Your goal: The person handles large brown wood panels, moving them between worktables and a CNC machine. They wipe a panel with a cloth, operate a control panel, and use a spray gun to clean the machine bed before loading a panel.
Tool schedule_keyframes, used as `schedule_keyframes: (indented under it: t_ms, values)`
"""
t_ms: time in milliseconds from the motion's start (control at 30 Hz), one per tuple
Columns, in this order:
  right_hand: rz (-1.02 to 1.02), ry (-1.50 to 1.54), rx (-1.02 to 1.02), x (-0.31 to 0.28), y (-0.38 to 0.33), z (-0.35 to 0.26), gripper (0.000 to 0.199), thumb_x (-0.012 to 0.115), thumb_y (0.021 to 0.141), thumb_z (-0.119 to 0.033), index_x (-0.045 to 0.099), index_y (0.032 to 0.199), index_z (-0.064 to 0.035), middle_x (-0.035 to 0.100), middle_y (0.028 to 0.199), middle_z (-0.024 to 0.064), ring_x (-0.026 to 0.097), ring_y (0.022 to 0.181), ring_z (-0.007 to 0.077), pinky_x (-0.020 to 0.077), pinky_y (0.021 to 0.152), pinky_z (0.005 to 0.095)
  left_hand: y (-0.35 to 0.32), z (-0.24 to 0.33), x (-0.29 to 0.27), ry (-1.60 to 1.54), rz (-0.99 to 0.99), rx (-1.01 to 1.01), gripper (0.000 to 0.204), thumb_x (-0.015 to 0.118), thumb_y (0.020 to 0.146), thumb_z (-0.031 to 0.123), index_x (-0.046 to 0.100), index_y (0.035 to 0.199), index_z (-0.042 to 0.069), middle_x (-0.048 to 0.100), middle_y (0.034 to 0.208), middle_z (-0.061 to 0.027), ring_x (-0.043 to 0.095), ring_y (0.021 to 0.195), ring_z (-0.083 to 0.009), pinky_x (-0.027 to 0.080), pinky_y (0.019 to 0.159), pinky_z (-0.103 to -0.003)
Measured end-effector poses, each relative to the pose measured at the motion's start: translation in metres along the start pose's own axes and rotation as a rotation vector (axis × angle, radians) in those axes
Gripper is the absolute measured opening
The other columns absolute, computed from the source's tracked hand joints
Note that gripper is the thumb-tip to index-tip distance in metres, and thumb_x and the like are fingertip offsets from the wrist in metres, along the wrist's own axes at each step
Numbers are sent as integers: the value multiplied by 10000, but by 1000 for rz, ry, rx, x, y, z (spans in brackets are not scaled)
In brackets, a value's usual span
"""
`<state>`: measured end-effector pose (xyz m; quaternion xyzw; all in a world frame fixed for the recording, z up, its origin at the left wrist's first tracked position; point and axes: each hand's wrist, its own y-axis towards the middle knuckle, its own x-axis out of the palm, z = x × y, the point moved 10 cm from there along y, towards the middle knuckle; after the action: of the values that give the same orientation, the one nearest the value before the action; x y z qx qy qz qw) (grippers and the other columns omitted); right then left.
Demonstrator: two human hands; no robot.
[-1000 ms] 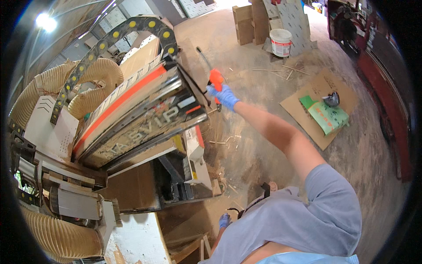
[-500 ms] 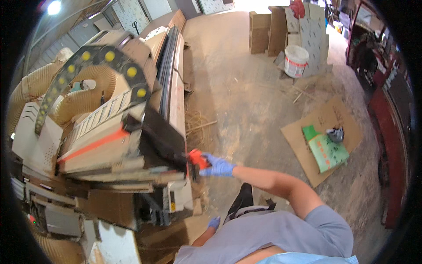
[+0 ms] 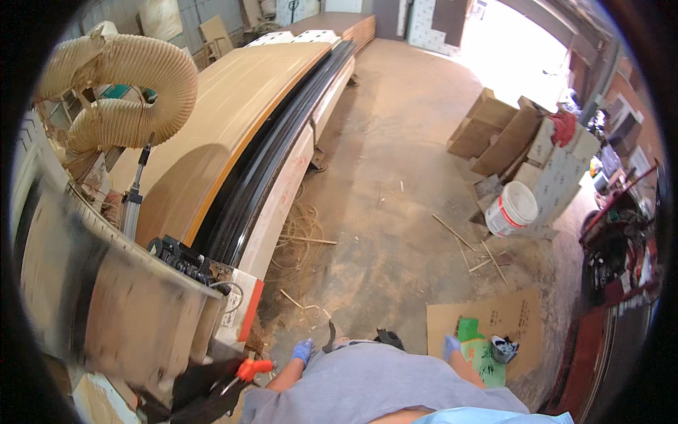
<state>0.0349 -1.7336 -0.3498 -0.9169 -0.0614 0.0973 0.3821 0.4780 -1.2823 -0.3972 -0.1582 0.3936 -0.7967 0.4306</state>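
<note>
My left hand, in a blue glove, hangs low by my left side over the dusty floor and holds nothing. An orange-handled tool on a black hose lies just to its left, at the edge of the machine, a short gap away from the hand. My right hand, also in a blue glove, hangs by my right hip with nothing in it, above a cardboard sheet. My grey shirt fills the bottom of the view.
A long woodworking machine with a tan board top and black rail runs along the left. Ribbed dust hoses curl at the upper left. A white bucket, cardboard boxes and wood strips lie at right. A red rack stands at far right.
My right hand held the orange tool out at the machine; now it hangs at my side, and the tool rests by the machine. My view has swung toward the long board and the doorway.
</note>
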Motion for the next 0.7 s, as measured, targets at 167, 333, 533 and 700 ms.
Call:
schedule_keyframes:
  t_ms: [167, 333, 533, 700]
  values:
    - [98, -36, 385, -67, 65, 19, 111, 616, 812, -222, 556, 842, -134, 523, 734, 4, 465, 658, 151, 402, 580, 331, 11, 89, 47, 570, 86, -6, 399, 502, 888, 355, 576, 1104, 28, 636, 920, -137, 620, 829, -256, 497, 697, -360]
    - [24, -90, 103, -18, 220, -168, 189, 620, 815, -239, 607, 934, -93, 556, 809, 16, 479, 741, 146, 423, 666, 323, 108, 141, 152, 1056, -45, 64, 457, 476, 880, 432, 580, 1106, 49, 633, 1009, -155, 619, 848, -306, 481, 717, -420]
    - [-210, -721, -442, 206, 322, -489, 391, 645, 798, -345, 627, 986, -2, 640, 850, 106, 560, 752, 173, 460, 692, 318, 172, 355, 289, 317, 161, 256, 360, 540, 882, 371, 609, 938, 21, 634, 833, -99, 564, 747, -194, 453, 676, -345]
    - [-421, -534, -519, 409, 329, -645, 372, 624, 830, -319, 612, 1052, -22, 633, 942, 59, 573, 803, 130, 474, 692, 271, 241, 404, 299, 246, 155, 117, 351, 543, 885, 346, 619, 996, 22, 642, 874, -86, 561, 799, -171, 443, 744, -309]
